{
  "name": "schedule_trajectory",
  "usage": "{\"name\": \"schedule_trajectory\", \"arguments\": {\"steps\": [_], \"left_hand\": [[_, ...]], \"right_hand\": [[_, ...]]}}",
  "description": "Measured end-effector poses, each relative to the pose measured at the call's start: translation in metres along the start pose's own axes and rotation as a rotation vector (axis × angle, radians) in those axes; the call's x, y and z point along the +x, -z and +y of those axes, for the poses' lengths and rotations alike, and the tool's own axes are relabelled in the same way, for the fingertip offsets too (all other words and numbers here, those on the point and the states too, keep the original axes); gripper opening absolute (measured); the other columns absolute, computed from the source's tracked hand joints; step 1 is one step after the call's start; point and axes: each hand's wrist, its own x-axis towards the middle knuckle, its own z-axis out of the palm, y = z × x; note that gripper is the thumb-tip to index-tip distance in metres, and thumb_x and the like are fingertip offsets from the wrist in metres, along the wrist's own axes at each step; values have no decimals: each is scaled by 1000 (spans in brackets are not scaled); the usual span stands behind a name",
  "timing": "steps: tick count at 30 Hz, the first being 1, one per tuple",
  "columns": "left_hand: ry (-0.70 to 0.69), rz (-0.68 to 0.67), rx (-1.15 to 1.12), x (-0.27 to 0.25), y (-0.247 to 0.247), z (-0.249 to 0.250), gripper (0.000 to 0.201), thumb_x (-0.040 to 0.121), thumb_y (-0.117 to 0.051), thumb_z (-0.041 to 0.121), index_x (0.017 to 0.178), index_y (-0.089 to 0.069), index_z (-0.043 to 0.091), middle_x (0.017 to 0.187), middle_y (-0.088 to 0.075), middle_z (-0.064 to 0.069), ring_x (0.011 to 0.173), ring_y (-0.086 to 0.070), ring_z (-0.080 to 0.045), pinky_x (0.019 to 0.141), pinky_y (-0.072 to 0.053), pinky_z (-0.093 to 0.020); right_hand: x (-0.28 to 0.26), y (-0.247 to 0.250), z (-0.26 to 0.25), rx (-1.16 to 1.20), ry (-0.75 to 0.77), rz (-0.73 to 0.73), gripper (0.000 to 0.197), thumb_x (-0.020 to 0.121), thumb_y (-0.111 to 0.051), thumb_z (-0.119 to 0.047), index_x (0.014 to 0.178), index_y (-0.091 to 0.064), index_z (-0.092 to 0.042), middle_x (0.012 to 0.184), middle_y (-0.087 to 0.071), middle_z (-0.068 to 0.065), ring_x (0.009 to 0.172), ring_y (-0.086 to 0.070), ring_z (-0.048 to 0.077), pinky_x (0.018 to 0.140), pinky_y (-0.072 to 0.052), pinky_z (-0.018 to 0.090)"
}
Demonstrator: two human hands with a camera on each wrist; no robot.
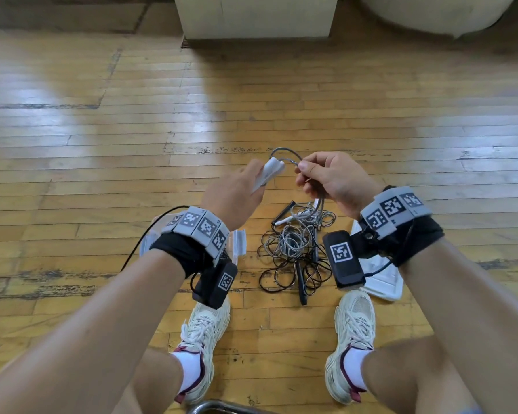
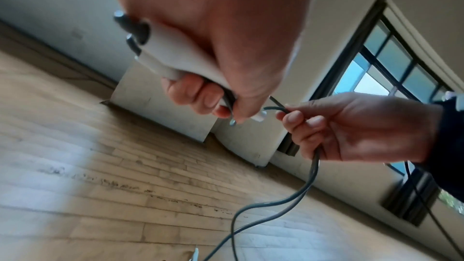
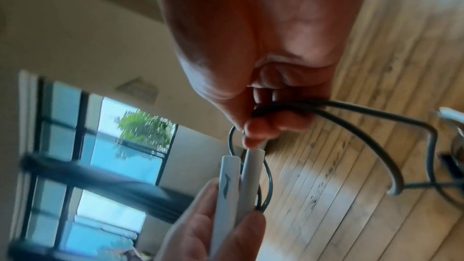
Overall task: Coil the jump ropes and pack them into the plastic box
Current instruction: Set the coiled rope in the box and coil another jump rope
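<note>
Clear plastic box (image 1: 239, 245) largely hidden behind the left wrist, white lid (image 1: 383, 280) partly behind the right wrist camera, tangled ropes (image 1: 293, 252) impossible to count, window (image 3: 100, 146) blurred

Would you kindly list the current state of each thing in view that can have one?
left hand: grips the two white handles side by side.
right hand: pinches the grey rope near the handles.
grey rope: loops between the hands, trailing down to the floor.
rope pile: tangled on the floor, uncoiled.
plastic box: open, mostly hidden behind the left wrist.
lid: off, lying on the floor.
</note>
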Motion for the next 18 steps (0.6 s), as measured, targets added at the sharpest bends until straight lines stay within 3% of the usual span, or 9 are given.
{"name": "schedule_trajectory", "arguments": {"steps": [3, 6, 8, 11, 14, 18], "left_hand": [[-54, -92, 147, -2, -4, 4, 31, 101, -51, 25, 131, -43, 21, 109, -57, 3, 76, -55, -19, 60, -43, -31], [-78, -179, 197, -3, -9, 4, 41, 99, -53, 22, 138, -40, 22, 114, -59, 1, 80, -58, -22, 68, -52, -40], [-103, -211, 255, -3, -9, 3, 37, 100, -50, 21, 136, -41, 25, 110, -62, 2, 83, -59, -22, 70, -54, -41], [-168, -233, 391, -4, -10, 3, 32, 102, -48, 18, 131, -44, 31, 97, -63, 4, 79, -58, -21, 61, -49, -35], [-172, -312, 467, -8, -18, 7, 32, 100, -50, 14, 127, -43, 31, 88, -59, 2, 72, -55, -21, 53, -35, -30], [-88, -343, 429, -20, -36, 16, 20, 101, -46, 16, 120, -39, 19, 71, -49, 2, 55, -44, -15, 49, -30, -28]], "right_hand": [[4, 0, 5, -197, 57, 90, 15, 102, -54, -13, 95, -67, -11, 71, -62, 0, 58, -49, 11, 57, -41, 25], [8, 6, 9, -463, 143, 177, 17, 97, -63, -27, 108, -72, -18, 95, -71, -4, 85, -64, 15, 79, -53, 33], [7, 13, 7, -575, 161, 208, 17, 96, -65, -34, 106, -74, -24, 96, -72, -7, 92, -67, 17, 86, -55, 36], [7, 19, 7, -664, 159, 228, 16, 97, -63, -36, 98, -75, -25, 87, -72, -5, 85, -67, 19, 78, -57, 38], [7, 13, 10, -787, 200, 171, 20, 99, -61, -33, 101, -76, -20, 77, -66, -11, 71, -60, 7, 65, -46, 25], [6, 6, 10, -742, 180, 95, 18, 99, -61, -30, 91, -73, -20, 73, -67, -10, 49, -51, -3, 47, -35, 9]]}}
